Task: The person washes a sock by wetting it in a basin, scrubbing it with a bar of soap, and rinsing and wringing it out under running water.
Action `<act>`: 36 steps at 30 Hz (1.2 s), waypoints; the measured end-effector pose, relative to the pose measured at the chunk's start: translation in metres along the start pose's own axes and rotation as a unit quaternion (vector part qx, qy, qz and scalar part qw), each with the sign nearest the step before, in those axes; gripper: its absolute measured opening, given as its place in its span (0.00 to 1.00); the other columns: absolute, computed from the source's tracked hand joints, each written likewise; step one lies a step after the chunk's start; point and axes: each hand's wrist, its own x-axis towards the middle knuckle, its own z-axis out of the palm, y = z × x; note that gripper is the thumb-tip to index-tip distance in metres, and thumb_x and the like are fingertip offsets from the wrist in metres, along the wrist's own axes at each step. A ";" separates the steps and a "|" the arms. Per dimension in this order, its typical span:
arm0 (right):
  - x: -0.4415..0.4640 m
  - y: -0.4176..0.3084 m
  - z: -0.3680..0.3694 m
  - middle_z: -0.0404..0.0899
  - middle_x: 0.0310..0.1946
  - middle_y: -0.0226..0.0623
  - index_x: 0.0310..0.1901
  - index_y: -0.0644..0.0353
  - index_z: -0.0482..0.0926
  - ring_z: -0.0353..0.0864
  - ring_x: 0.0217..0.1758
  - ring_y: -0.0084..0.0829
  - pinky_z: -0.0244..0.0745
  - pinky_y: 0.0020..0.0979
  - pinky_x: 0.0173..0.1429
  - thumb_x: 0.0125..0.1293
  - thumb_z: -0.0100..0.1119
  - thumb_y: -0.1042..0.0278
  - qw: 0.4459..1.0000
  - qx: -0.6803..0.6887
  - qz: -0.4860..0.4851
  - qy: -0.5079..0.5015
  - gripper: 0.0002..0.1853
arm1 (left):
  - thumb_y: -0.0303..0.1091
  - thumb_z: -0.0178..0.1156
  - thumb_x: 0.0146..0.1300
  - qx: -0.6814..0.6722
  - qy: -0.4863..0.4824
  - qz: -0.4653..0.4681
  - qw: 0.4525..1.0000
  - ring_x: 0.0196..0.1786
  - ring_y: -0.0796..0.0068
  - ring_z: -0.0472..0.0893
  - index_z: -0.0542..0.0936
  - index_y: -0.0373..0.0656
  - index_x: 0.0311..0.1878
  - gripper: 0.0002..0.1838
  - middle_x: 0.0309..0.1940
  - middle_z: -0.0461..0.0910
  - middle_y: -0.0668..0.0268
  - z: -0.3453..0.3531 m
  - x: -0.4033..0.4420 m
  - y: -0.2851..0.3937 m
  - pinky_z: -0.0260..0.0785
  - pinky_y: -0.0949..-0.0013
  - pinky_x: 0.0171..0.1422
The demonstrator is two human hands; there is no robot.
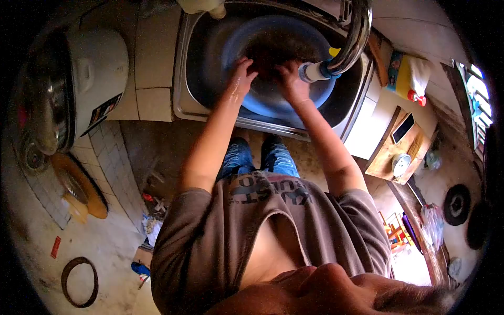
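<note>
A blue basin with dark contents sits inside the metal sink. At the basin's left side, my left hand reaches over the dark contents with its fingers bent; what its fingertips touch is too dark to make out. My right hand is opposite it, fingers partly hidden in the dark area beside the faucet's end. The curved metal faucet ends in a white and blue nozzle next to my right hand. Nothing can be told of what either hand holds.
A white appliance stands on the counter at left. To the right are a yellow bottle or pack with a red cap, a wooden board, a phone and a small round container. A light-coloured object hangs over the sink's top edge.
</note>
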 end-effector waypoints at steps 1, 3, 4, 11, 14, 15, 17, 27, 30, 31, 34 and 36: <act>-0.002 -0.012 0.011 0.73 0.49 0.41 0.43 0.52 0.79 0.68 0.57 0.45 0.66 0.46 0.57 0.47 0.62 0.71 0.999 -0.018 -0.022 -0.021 0.18 | 0.24 0.63 0.57 0.139 -0.032 0.112 0.983 0.64 0.59 0.66 0.71 0.37 0.57 0.23 0.60 0.67 0.57 -0.017 0.018 -0.034 0.62 0.60 0.66; -0.002 -0.023 0.013 0.73 0.49 0.44 0.45 0.54 0.78 0.70 0.54 0.48 0.67 0.44 0.56 0.46 0.59 0.74 0.999 -0.023 -0.018 -0.031 0.20 | 0.23 0.65 0.55 0.167 -0.142 0.091 0.971 0.61 0.58 0.70 0.72 0.31 0.54 0.22 0.60 0.68 0.53 0.005 -0.004 -0.020 0.66 0.65 0.64; 0.000 -0.020 0.018 0.74 0.47 0.44 0.45 0.55 0.78 0.71 0.52 0.49 0.68 0.44 0.55 0.46 0.59 0.76 0.996 0.078 0.021 -0.034 0.20 | 0.25 0.53 0.64 0.328 -0.121 0.175 0.921 0.62 0.61 0.69 0.69 0.33 0.57 0.18 0.61 0.68 0.57 0.026 -0.037 0.010 0.62 0.60 0.67; 0.000 -0.032 -0.052 0.77 0.42 0.37 0.48 0.62 0.76 0.74 0.47 0.31 0.68 0.29 0.53 0.59 0.53 0.75 0.799 0.554 0.229 -0.036 0.14 | 0.24 0.47 0.62 -0.044 -0.020 -0.035 0.998 0.58 0.64 0.73 0.66 0.36 0.62 0.22 0.59 0.69 0.58 0.019 -0.051 0.028 0.70 0.63 0.59; 0.009 -0.053 -0.102 0.76 0.49 0.40 0.53 0.67 0.72 0.73 0.55 0.34 0.68 0.33 0.60 0.56 0.53 0.73 0.593 0.727 0.345 -0.029 0.21 | 0.25 0.47 0.60 0.015 0.040 -0.024 0.999 0.53 0.63 0.75 0.68 0.40 0.61 0.23 0.55 0.73 0.63 0.016 -0.023 -0.023 0.67 0.62 0.58; 0.006 -0.054 -0.108 0.76 0.49 0.40 0.53 0.67 0.72 0.73 0.55 0.34 0.68 0.33 0.60 0.56 0.53 0.73 0.593 0.727 0.345 -0.030 0.21 | 0.27 0.50 0.61 -0.008 0.032 -0.030 0.999 0.51 0.63 0.76 0.70 0.42 0.60 0.22 0.53 0.76 0.64 0.022 -0.021 -0.026 0.66 0.62 0.58; 0.003 -0.052 -0.118 0.75 0.54 0.40 0.58 0.65 0.70 0.73 0.59 0.35 0.65 0.36 0.64 0.52 0.52 0.78 0.458 0.840 0.279 -0.079 0.27 | 0.34 0.54 0.62 0.110 -0.107 -0.008 0.988 0.50 0.65 0.76 0.74 0.41 0.57 0.20 0.49 0.78 0.63 0.029 -0.010 -0.024 0.66 0.64 0.56; 0.015 0.056 -0.074 0.78 0.49 0.37 0.56 0.64 0.71 0.76 0.52 0.31 0.69 0.32 0.59 0.63 0.55 0.73 0.708 0.629 0.320 -0.009 0.19 | 0.34 0.68 0.54 0.163 0.039 0.067 0.984 0.55 0.62 0.73 0.70 0.38 0.59 0.29 0.53 0.75 0.58 0.019 -0.042 0.058 0.62 0.62 0.61; 0.016 0.067 -0.050 0.78 0.49 0.36 0.58 0.63 0.70 0.75 0.53 0.30 0.67 0.30 0.60 0.66 0.52 0.70 0.844 0.476 0.245 0.008 0.19 | 0.33 0.68 0.54 0.182 0.026 0.118 0.976 0.58 0.62 0.70 0.70 0.40 0.58 0.29 0.54 0.72 0.56 0.019 -0.040 0.070 0.60 0.61 0.63; 0.017 0.069 -0.043 0.77 0.50 0.35 0.59 0.63 0.70 0.74 0.54 0.29 0.66 0.29 0.61 0.67 0.50 0.68 0.885 0.416 0.209 0.030 0.19 | 0.32 0.67 0.54 0.240 0.041 0.117 0.963 0.59 0.60 0.69 0.70 0.41 0.58 0.28 0.56 0.71 0.54 0.017 -0.037 0.070 0.59 0.59 0.64; 0.009 0.052 -0.027 0.71 0.58 0.45 0.63 0.53 0.68 0.68 0.63 0.38 0.60 0.36 0.67 0.67 0.49 0.63 0.881 0.422 0.216 0.000 0.22 | 0.31 0.66 0.53 0.580 -0.021 0.389 0.716 0.64 0.52 0.64 0.70 0.44 0.60 0.29 0.61 0.67 0.54 0.027 -0.050 0.063 0.58 0.56 0.67; 0.005 0.038 -0.020 0.58 0.67 0.50 0.66 0.42 0.66 0.54 0.72 0.42 0.51 0.45 0.71 0.64 0.49 0.60 0.999 0.026 -0.025 -0.003 0.26 | 0.32 0.65 0.52 0.642 -0.069 0.408 0.645 0.65 0.47 0.62 0.70 0.48 0.61 0.30 0.63 0.64 0.53 0.037 -0.046 0.047 0.57 0.52 0.68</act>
